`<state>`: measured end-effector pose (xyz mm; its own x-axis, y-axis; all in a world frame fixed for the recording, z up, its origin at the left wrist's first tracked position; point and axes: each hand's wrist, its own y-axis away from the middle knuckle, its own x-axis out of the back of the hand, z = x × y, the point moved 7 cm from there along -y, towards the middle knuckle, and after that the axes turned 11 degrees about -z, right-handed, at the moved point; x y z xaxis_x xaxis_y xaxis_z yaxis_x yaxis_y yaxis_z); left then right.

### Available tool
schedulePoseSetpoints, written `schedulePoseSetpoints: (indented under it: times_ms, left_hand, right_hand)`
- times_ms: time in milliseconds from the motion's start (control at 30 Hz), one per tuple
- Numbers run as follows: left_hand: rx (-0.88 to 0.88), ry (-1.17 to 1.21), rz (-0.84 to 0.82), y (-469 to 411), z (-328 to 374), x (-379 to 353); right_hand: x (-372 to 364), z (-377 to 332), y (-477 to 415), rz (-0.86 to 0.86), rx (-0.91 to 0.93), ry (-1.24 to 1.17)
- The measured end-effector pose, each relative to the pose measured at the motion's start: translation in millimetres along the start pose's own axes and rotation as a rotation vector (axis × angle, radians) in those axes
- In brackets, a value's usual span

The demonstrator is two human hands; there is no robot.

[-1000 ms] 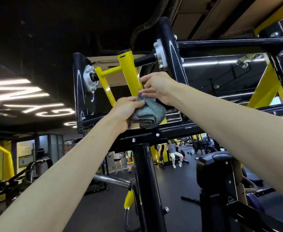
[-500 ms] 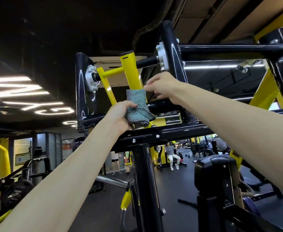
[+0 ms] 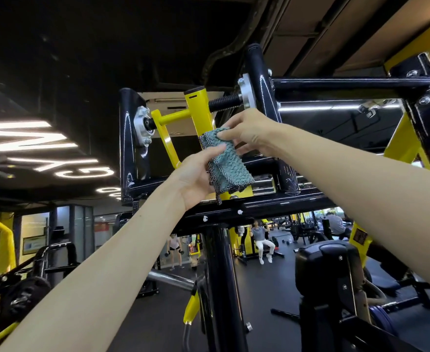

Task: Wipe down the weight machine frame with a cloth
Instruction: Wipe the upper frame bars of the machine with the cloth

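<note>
Dark gym ceiling and black rubber flooring surround a black-and-yellow weight machine, seen from low down beneath its top frame. Nearest, 2 bare forearms reach upward toward the yellow pivot arm.

The left hand, just below and in front of that arm, grips the folded grey-green cloth along its left edge with the thumb laid across the front. The right hand, level with the arm's middle, pinches the cloth's top corner between thumb and fingertips. Held at 2 points like this, the cloth looks as if it is being refolded or turned to a fresh face, not pressed flat for a stroke. Whether it touches the yellow paint, I cannot tell.

The cloth hangs in front of the arm's lower half, just above the black crossbar at the arm's foot. A threaded shaft runs right from the arm's top, and a silver flange bearing sits to its left.

Below the arm stands the black centre column. Far beyond it, a seated person trains.
</note>
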<state>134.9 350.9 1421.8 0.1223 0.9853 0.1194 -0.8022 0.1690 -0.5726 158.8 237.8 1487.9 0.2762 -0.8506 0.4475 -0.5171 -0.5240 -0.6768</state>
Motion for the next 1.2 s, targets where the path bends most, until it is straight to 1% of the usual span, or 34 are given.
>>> schedulePoseSetpoints:
  times_ms: [67,133,200,267,333,367,400,433,467,500,533,567,600,667,700,767,800,867,900,933,967,1000,1033,1100,1133,1200]
  left_hand:
    - [-0.003,0.002,0.142,-7,-4,9]
    - [0.015,0.063,0.270,-13,-7,23]
    - [0.087,0.110,0.363,-17,-10,39]
    - [0.168,0.063,0.430,-21,-10,53]
    - [0.200,-0.038,0.475,-30,-7,63]
    - [0.181,-0.106,0.518,-35,-2,65]
    - [0.121,-0.189,0.587,-39,5,66]
    - [0.038,-0.352,0.676,-42,16,65]
    - [-0.024,-0.640,0.738,-42,29,55]
    - [-0.085,-0.957,0.754,-46,39,40]
    - [-0.168,-1.180,0.722,-50,42,20]
    - [-0.192,-1.316,0.639,-62,36,6]
    - [-0.180,-1.371,0.546,-73,26,-7]
    - [-0.154,-1.393,0.403,-99,3,-24]
    - [-0.173,-1.411,0.389,-106,-2,-31]
    - [-0.256,-1.482,0.422,-108,-4,-48]
    - [-0.301,-1.477,0.397,-101,-2,-52]
    - [-0.326,-1.437,0.253,-86,-9,-53]
    - [-0.300,-1.490,0.223,-75,-11,-46]
    - [-0.249,-1.583,0.240,-67,-11,-37]
    - [-0.178,-1.708,0.300,-63,-11,-24]
    - [-0.129,-1.781,0.363,-59,-10,-17]
    - [-0.126,-1.764,0.383,-61,-11,-22]
    - [-0.204,-1.709,0.309,-72,-22,-54]
    - [-0.270,-1.726,0.266,-76,-27,-73]
    - [-0.320,-1.773,0.235,-79,-34,-80]
  right_hand:
    - [3,3,1,0.013,0.000,-0.036]
    - [12,12,3,0.073,-0.036,-0.026]
    - [30,23,6,0.210,-0.064,0.113]
    - [49,30,12,0.354,-0.062,0.340]
    - [64,39,14,0.409,-0.097,0.487]
    - [70,46,16,0.416,-0.143,0.506]
    - [75,55,18,0.416,-0.204,0.492]
    - [78,65,19,0.406,-0.260,0.456]
    - [80,77,18,0.381,-0.303,0.395]
    - [78,87,16,0.347,-0.321,0.321]
    - [75,96,13,0.310,-0.320,0.243]
    - [72,103,12,0.282,-0.303,0.183]
    - [71,108,11,0.272,-0.280,0.144]
    - [73,115,9,0.283,-0.221,0.108]
    - [74,116,9,0.293,-0.190,0.090]
    - [78,118,9,0.312,-0.151,0.046]
    - [79,118,8,0.322,-0.140,0.029]
    - [78,120,7,0.329,-0.125,0.006]
    - [77,122,7,0.326,-0.119,0.005]
    - [76,124,6,0.325,-0.114,0.004]
    - [76,126,6,0.331,-0.105,0.002]
    - [76,127,5,0.334,-0.099,-0.011]
    - [76,127,5,0.342,-0.096,-0.036]
    - [77,128,3,0.360,-0.088,-0.091]
    - [76,128,2,0.364,-0.085,-0.107]
    - [74,127,3,0.359,-0.083,-0.119]
